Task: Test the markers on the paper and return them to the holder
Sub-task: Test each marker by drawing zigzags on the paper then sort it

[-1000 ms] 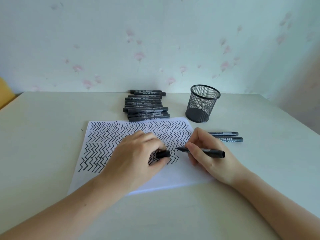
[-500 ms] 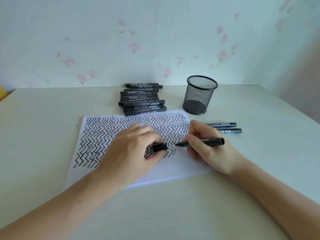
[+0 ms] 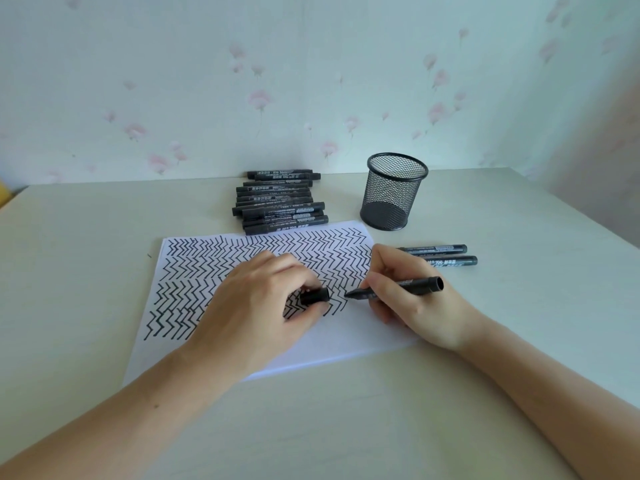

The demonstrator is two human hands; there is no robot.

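A white paper (image 3: 349, 341) covered with black zigzag lines lies on the table. My right hand (image 3: 412, 299) grips an uncapped black marker (image 3: 415, 285), its tip pointing left just above or on the last zigzag. My left hand (image 3: 256, 306) rests on the paper and pinches the marker's black cap (image 3: 314, 295), a short gap from the tip. A black mesh holder (image 3: 393, 191) stands upright beyond the paper, with no marker visible inside. A pile of several capped black markers (image 3: 280, 206) lies left of the holder. Two more markers (image 3: 446, 255) lie right of the paper.
The pale table (image 3: 519, 341) reaches a flowered wall at the back. Its right edge runs diagonally at the far right. A yellow object (image 3: 5, 192) shows at the left border.
The marker tip and the cap have stayed close together over the lower rows of zigzags. The head camera has tilted, so everything sits slightly higher in the frame than a second ago.
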